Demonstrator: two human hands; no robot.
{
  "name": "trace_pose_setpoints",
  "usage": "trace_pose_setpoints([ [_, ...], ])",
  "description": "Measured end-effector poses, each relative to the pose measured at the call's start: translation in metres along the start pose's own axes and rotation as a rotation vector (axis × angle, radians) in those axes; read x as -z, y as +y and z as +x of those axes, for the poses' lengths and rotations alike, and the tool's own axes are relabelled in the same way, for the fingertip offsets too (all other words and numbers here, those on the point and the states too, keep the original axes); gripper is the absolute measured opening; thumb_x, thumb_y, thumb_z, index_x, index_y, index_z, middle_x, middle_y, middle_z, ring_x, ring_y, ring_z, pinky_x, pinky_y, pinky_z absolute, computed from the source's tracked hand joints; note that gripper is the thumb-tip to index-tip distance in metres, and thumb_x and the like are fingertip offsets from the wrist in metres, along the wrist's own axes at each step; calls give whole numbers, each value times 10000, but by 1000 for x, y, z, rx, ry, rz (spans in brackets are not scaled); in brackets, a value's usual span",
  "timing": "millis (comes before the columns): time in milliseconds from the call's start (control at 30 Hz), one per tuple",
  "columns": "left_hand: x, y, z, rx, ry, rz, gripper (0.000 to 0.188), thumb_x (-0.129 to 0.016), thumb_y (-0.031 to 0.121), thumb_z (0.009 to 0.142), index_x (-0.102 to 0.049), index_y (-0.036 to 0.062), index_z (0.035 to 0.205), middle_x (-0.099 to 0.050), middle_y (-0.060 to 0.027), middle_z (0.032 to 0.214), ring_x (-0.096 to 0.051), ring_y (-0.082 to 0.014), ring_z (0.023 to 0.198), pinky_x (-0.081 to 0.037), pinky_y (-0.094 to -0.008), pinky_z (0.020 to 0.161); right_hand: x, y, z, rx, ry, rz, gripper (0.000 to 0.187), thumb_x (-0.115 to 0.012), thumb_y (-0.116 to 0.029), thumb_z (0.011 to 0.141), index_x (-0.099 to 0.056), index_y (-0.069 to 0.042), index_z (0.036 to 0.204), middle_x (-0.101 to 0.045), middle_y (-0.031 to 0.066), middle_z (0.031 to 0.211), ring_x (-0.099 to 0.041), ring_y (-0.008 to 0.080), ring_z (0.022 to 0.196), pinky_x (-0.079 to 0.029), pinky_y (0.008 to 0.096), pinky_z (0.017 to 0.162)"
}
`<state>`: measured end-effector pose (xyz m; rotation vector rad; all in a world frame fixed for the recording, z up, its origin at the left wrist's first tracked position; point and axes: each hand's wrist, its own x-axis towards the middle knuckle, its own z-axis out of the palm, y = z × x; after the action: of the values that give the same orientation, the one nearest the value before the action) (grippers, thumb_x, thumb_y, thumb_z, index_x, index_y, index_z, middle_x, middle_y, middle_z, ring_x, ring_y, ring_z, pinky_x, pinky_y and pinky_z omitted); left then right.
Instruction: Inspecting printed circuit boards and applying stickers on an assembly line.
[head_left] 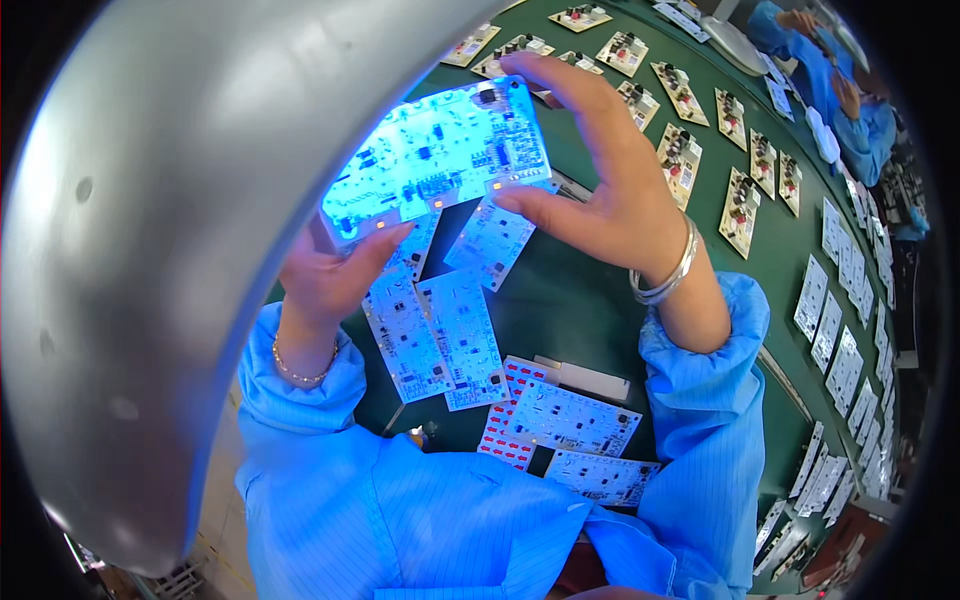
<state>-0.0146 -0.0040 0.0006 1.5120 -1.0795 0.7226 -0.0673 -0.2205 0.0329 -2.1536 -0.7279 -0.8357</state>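
Between both hands a white circuit board [430,150] is held up under a bright blue glow, its component side facing me. My left hand [340,270] grips its lower left edge with the thumb in front; the lamp hood hides some of those fingers. At the board's right end, my right hand [600,170] pinches it, index finger on the top corner and thumb at the lower edge. Below it, loose white circuit boards [465,340] overlap on the green table [560,290]. Two more boards [575,418] lie near my body, one partly over a sheet with red arrow marks [510,395].
A large grey metal lamp hood [190,200] fills the left side. Rows of tan boards with tall components [680,160] cover the far table. White boards [845,365] line the right side. At the far right, another person in blue sleeves [830,80] works.
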Motion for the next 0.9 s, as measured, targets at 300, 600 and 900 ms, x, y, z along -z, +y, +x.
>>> trace_pose_setpoints([
  [300, 2, 1, -5, 814, -253, -364, 603, -411, 507, 820, -451, -46, 1058, -556, -107, 786, -541, -124, 647, -446, -237, 563, -1, -5, -3, -412, 39, 101, 204, -521, -195, 817, -559, -17, 908, -568, 43, 704, -539, 100, 591, -434, 211, 546],
  [600, -5, -1, -1, 1304, -347, -1371, 753, -188, 636, 795, -497, -12, 1022, -530, -142, 551, -429, -164, 346, -377, -292, 344, -3, 12, -7, -956, 13, 971, 254, -474, -227, 836, -561, 4, 776, -551, 52, 593, -430, 63, 384, -327, 175, 345],
  [900, -12, 5, -5, 1159, -412, -1784, 713, -164, 597, 819, -443, 27, 1145, -538, -156, 632, -489, -264, 554, -396, -389, 553, -9, 22, -16, -997, -4, 1769, 263, -373, -165, 850, -490, 31, 982, -569, 122, 651, -490, 113, 441, -381, 214, 360],
])
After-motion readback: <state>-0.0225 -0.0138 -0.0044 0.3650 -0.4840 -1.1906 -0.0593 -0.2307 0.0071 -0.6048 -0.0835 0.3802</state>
